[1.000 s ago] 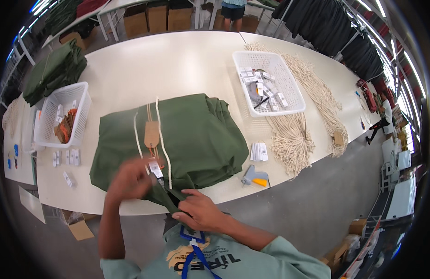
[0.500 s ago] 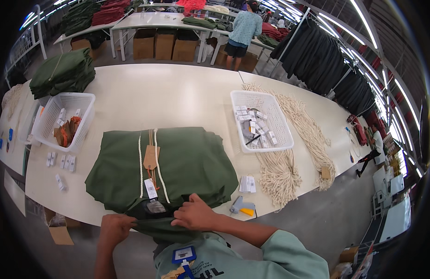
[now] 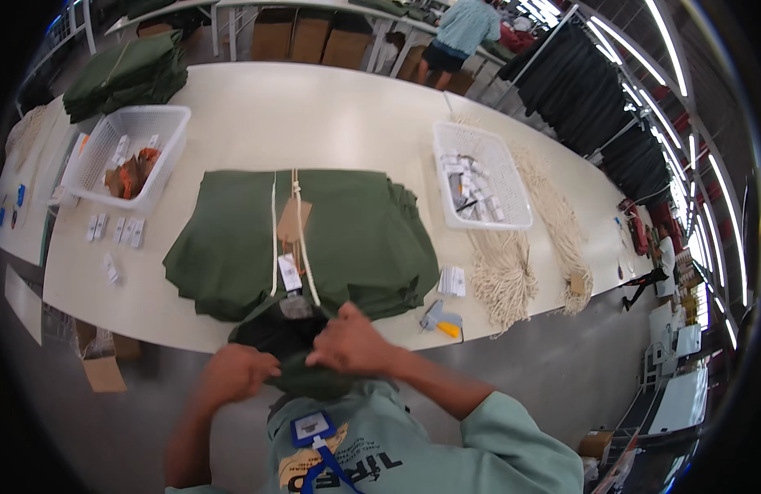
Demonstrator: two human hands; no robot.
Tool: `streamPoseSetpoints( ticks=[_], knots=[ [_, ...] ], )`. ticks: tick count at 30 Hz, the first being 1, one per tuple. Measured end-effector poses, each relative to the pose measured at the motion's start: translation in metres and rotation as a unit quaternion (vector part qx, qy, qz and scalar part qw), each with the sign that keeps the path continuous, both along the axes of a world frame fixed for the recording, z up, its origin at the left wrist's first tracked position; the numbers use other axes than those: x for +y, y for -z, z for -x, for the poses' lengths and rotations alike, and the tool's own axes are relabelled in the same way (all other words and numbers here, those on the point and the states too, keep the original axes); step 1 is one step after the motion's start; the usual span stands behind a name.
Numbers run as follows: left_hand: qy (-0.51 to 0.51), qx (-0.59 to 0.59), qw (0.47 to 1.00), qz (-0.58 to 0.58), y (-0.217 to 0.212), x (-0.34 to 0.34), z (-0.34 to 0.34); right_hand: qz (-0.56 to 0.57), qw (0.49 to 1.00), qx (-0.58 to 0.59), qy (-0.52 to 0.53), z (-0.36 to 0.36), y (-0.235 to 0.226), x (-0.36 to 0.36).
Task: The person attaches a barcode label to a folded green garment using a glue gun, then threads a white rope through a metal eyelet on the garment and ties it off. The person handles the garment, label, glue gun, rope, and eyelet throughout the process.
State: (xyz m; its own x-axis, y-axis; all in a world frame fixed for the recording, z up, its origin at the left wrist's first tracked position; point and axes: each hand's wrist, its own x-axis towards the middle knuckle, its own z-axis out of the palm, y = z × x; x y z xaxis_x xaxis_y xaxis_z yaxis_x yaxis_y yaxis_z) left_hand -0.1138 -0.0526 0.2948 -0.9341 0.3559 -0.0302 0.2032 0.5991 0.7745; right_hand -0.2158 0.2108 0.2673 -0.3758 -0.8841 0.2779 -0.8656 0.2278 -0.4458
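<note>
A stack of folded green garments (image 3: 232, 247) lies near the table's front edge, two cream cords running down over the top one. A brown hang tag (image 3: 294, 221) and a white label (image 3: 289, 272) lie between the cords. The top garment's near edge is drawn past the table edge towards me, its dark inside showing. My right hand (image 3: 351, 344) is closed on this edge, just right of the dark opening. Slightly blurred, my left hand (image 3: 240, 370) is closed on the cloth at the left. A greyish patch (image 3: 296, 308) sits at the opening's far rim.
White baskets of tags stand left (image 3: 176, 156) and right (image 3: 524, 216). Small white label bundles (image 3: 129, 231) lie at the left. Cream cord bundles (image 3: 504, 276), a label stack (image 3: 452, 281) and a grey-and-yellow tagging gun (image 3: 440, 319) lie right. Another person (image 3: 463, 37) stands beyond the table.
My hands have come closer together, the left one moving inward. The garment's edge is bunched more, with more of its dark inside showing. The whole view has tilted downward.
</note>
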Motion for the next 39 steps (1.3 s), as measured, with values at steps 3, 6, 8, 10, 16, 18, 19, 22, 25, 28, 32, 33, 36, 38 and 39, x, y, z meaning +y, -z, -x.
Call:
streamPoseSetpoints(
  ticks=[3,6,8,10,16,18,19,22,25,28,32,33,36,38,39],
  knots=[
    [-0.082,-0.141,0.986,0.046,-0.010,-0.003,-0.013,-0.011,0.999,0.048,0.023,0.019,0.008,0.005],
    [-0.112,-0.113,0.987,-0.025,-0.004,0.035,-0.017,0.018,0.999,0.025,-0.024,0.025,0.013,0.001],
    [-0.145,-0.097,0.983,-0.057,-0.002,0.053,-0.014,0.027,0.998,0.019,-0.052,0.029,0.013,0.000],
    [-0.178,-0.102,0.978,-0.046,-0.003,0.064,-0.017,0.038,0.997,0.011,-0.073,0.038,0.013,0.007],
    [-0.235,-0.225,0.945,0.036,-0.010,0.077,-0.051,-0.038,0.989,0.016,-0.140,0.071,0.034,0.010],
    [-0.276,-0.195,0.941,-0.024,0.002,0.096,-0.061,0.005,0.987,-0.013,-0.163,0.068,0.043,0.005],
    [-0.279,-0.246,0.928,0.011,0.007,0.104,-0.068,0.019,0.982,-0.043,-0.186,0.069,0.046,0.004],
    [-0.271,-0.287,0.915,0.085,0.020,0.123,-0.093,0.083,0.976,-0.079,-0.187,0.101,0.055,-0.003],
    [-0.298,-0.282,0.904,0.120,0.038,0.155,-0.120,0.030,0.998,-0.044,-0.028,0.165,0.068,-0.030],
    [-0.364,-0.294,0.876,0.115,0.067,0.181,-0.134,-0.032,0.998,0.054,0.019,0.209,0.082,-0.058],
    [-0.444,-0.239,0.859,0.086,0.095,0.205,-0.141,-0.035,0.996,0.069,-0.034,0.217,0.091,-0.067],
    [-0.459,-0.223,0.856,0.082,0.099,0.208,-0.141,-0.012,0.998,0.057,-0.039,0.216,0.091,-0.068],
    [-0.477,-0.229,0.846,0.059,0.102,0.214,-0.139,-0.005,0.993,0.079,-0.091,0.213,0.092,-0.072],
    [-0.486,-0.226,0.842,0.065,0.102,0.215,-0.139,-0.021,0.988,0.100,-0.113,0.217,0.093,-0.075],
    [-0.490,-0.225,0.840,0.066,0.102,0.216,-0.139,-0.028,0.987,0.104,-0.117,0.220,0.093,-0.077]
  ],
)
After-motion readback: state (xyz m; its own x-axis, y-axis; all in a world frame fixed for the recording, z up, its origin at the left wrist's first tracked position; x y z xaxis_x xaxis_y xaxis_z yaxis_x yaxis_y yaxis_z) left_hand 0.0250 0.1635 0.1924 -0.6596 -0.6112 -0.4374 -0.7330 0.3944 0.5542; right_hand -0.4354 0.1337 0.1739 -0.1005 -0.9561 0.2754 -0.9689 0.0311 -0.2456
